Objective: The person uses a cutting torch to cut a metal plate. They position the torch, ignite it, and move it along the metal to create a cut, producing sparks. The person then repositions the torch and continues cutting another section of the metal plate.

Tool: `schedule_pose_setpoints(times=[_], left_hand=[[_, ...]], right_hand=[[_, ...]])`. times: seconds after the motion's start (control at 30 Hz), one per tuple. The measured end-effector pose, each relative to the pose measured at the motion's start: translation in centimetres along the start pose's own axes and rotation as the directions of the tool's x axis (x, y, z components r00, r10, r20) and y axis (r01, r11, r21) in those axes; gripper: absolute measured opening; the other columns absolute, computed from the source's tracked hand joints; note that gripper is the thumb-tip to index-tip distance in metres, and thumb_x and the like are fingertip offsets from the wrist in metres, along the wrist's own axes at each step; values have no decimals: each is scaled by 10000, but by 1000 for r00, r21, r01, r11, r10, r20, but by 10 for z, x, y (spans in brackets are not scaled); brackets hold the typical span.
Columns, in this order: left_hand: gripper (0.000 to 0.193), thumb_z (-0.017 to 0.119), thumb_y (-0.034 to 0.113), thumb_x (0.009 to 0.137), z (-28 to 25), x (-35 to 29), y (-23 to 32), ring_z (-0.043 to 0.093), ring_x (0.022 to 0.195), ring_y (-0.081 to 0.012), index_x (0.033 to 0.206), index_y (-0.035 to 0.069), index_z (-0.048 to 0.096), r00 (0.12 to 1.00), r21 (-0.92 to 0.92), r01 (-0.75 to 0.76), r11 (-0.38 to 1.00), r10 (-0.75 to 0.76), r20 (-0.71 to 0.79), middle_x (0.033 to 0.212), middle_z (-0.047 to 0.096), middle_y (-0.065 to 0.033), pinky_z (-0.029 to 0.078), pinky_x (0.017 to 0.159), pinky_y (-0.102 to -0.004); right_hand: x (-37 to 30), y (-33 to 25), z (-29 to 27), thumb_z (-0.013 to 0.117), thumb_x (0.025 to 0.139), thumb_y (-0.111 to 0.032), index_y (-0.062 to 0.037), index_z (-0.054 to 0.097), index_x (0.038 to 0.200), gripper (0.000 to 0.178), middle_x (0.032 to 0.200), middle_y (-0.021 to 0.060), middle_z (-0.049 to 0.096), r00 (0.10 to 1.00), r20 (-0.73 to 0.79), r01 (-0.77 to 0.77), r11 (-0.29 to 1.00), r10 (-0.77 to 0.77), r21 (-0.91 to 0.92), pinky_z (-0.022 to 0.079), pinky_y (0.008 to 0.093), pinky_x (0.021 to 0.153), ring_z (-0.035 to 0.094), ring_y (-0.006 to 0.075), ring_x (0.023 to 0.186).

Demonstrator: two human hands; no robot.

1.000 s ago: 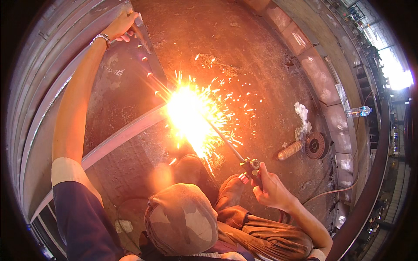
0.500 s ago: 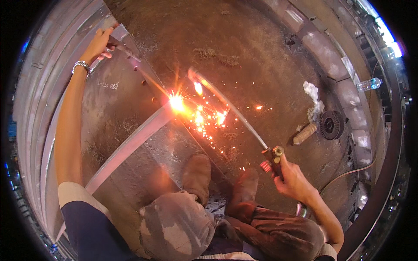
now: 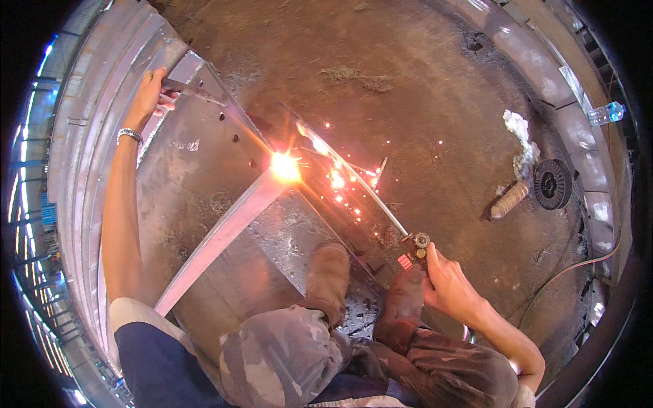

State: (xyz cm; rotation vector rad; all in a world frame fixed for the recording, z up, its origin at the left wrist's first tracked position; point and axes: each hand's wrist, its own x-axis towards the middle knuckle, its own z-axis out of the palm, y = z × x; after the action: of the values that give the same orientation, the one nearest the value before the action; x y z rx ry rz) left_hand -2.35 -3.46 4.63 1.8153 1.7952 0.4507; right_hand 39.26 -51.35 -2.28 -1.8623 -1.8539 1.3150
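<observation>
My right hand [image 3: 454,284] is closed around the handle of a cutting torch [image 3: 374,197], whose long silvery tube runs up and left with brass valves at its rear. A bright glow [image 3: 286,167] with sparks burns at the upper end of a curved metal strip [image 3: 224,232]. This strip stands out from a large steel plate [image 3: 194,194] with small holes near its edge. Higher up on the left, my left hand [image 3: 151,102] grips a dark tapered bar [image 3: 194,90] that points toward the glow. Glare hides the torch's tip and the heated spot.
Curved stacked metal sections [image 3: 88,156] rise along the left. Sparks scatter over the brown floor beside my boots [image 3: 328,279]. To the right lie a dark ribbed disc [image 3: 551,184], a brown bottle-shaped object [image 3: 509,200], white scraps [image 3: 520,139], a clear bottle [image 3: 607,113] and a hose [image 3: 571,268].
My view has shifted, so the floor items sit farther right. The torch has swung slightly, and its tube now lies closer to the glow. Fewer sparks fly. Both hands keep their holds.
</observation>
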Motion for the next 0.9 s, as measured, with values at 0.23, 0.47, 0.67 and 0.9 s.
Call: schedule_pose_setpoints(times=[0.23,0.47,0.67,0.9], left_hand=[[447,510,530,944,12,-7,-5,671,853,-189,1049,99,560,988,-124,-34,992,15,-155,896,699,-140,516,701,-318],[297,597,329,906,48,7,-19,587,728,-199,749,84,540,982,-845,-187,501,63,-180,659,547,-60,490,757,-382],[397,612,264,840,60,5,-26,307,476,-159,591,146,327,873,-851,-354,389,-190,-450,537,275,3,398,545,-345],[439,566,256,859,29,-50,-80,258,434,-141,553,158,267,827,-836,-369,407,-267,-495,478,247,7,313,507,-330]], right_hand=[[31,1,19,640,709,64,94,366,1120,495,970,320,566,993,67,93,996,-94,14,511,549,735,609,502,863],[29,39,21,604,745,12,127,348,1185,522,920,325,588,997,58,-49,998,47,33,485,562,762,602,520,872],[10,54,15,596,752,2,123,338,1220,547,913,313,595,989,6,-147,986,147,72,468,553,766,592,529,875],[-4,87,-9,566,755,51,63,346,1250,541,842,285,599,984,-47,-173,984,174,32,472,524,700,587,525,810]])
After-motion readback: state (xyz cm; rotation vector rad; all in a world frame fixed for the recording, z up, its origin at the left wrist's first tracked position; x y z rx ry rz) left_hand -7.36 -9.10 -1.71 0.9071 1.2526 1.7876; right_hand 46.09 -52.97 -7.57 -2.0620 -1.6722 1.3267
